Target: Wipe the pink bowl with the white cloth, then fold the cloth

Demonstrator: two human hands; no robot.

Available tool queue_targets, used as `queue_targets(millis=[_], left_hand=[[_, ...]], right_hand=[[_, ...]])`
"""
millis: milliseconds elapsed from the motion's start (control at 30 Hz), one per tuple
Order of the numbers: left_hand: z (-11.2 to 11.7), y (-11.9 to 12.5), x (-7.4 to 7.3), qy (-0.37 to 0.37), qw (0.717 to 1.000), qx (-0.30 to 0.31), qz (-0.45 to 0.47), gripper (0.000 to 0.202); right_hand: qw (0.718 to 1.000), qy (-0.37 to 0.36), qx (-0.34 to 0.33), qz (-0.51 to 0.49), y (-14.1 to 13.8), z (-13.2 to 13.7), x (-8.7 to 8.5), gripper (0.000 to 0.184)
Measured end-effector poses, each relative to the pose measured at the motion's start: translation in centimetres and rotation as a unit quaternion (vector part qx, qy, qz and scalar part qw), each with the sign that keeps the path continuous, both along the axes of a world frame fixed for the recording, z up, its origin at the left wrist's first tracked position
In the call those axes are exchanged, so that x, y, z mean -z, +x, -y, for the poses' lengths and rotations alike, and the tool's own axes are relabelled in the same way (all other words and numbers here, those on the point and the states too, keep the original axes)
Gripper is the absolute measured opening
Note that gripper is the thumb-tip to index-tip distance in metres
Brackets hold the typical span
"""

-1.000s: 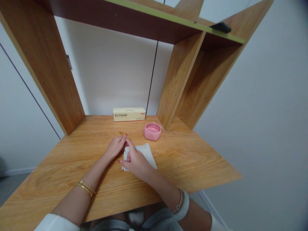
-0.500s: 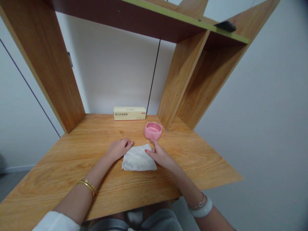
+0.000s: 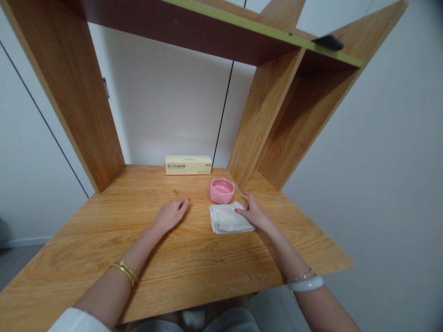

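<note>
A folded white cloth point(image 3: 227, 218) lies on the wooden desk point(image 3: 173, 258), just in front of a pink ceramic ashtray point(image 3: 221, 190). My right hand point(image 3: 254, 212) rests on the cloth's right edge, thumb on the fabric and fingers spread along its far corner. My left hand point(image 3: 170, 214) lies flat on the bare desk to the left of the cloth, fingers loosely stretched out, holding nothing. A gap of bare wood separates it from the cloth.
A long cream box point(image 3: 188, 164) with printed text stands against the back wall. Slanted wooden shelf panels point(image 3: 263, 115) rise on both sides, with a shelf overhead and a dark object point(image 3: 328, 42) on it. The desk's right edge drops off near my right forearm.
The cloth has slid right and lies more tightly folded beside the ashtray, moved by my right hand. My left hand let go of it and stays flat on the desk.
</note>
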State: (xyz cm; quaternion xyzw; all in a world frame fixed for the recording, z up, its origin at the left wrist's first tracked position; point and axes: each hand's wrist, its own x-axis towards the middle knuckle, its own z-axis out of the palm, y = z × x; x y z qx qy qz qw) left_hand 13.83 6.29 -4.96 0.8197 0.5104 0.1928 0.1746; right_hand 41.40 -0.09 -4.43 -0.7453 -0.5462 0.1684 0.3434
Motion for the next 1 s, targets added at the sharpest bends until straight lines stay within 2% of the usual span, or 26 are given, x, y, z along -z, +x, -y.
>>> queue_targets(millis=[67,167,267,367,467,533,633,733,800,833,933,1000], left_hand=[[0.0,0.1,0.1,-0.003,1.000,-0.003,0.011,0.045],[-0.1,0.0,0.2,-0.007,1.000,-0.007,0.023,0.044],[-0.3,-0.1,0.3,-0.005,0.999,-0.010,0.032,0.043],[-0.7,-0.4,0.4,-0.001,0.999,-0.017,0.039,0.042],[-1.1,-0.9,0.4,-0.002,0.998,-0.032,0.051,0.040],[-1.4,-1.2,0.5,-0.009,0.997,-0.053,0.060,0.039],[-1.8,-1.3,0.8,-0.015,0.992,-0.081,0.096,0.039],[-1.9,-1.1,0.7,-0.032,0.975,-0.087,0.201,0.039],[-1.7,-0.9,0.3,-0.104,0.939,-0.073,0.320,0.037],[-1.6,-0.9,0.0,-0.156,0.906,-0.057,0.389,0.035],[-0.9,-0.8,-1.2,-0.300,0.769,0.005,0.564,0.027],[-0.4,-0.8,-1.8,-0.360,0.695,0.029,0.622,0.023]], right_hand=[[0.999,0.033,-0.002,0.042,-0.2,-0.1,-0.6,0.064],[0.988,0.121,-0.026,0.089,-2.4,-0.5,-2.2,0.046],[0.977,0.156,-0.145,0.029,-6.3,-1.6,-3.2,0.027],[0.960,0.093,-0.249,-0.090,-10.3,-3.0,-2.6,0.018],[0.933,-0.001,-0.295,-0.205,-13.3,-4.0,-1.1,0.019],[0.915,-0.043,-0.305,-0.260,-14.4,-4.2,-0.3,0.021],[0.894,-0.066,-0.304,-0.322,-14.8,-4.0,0.4,0.024],[0.886,-0.071,-0.288,-0.356,-14.4,-3.7,0.4,0.025],[0.888,-0.054,-0.276,-0.365,-13.9,-3.6,0.3,0.025],[0.887,-0.043,-0.268,-0.373,-13.7,-3.6,0.2,0.026],[0.879,-0.022,-0.239,-0.412,-13.4,-3.8,0.2,0.026],[0.871,-0.016,-0.226,-0.436,-13.4,-3.9,0.2,0.026]])
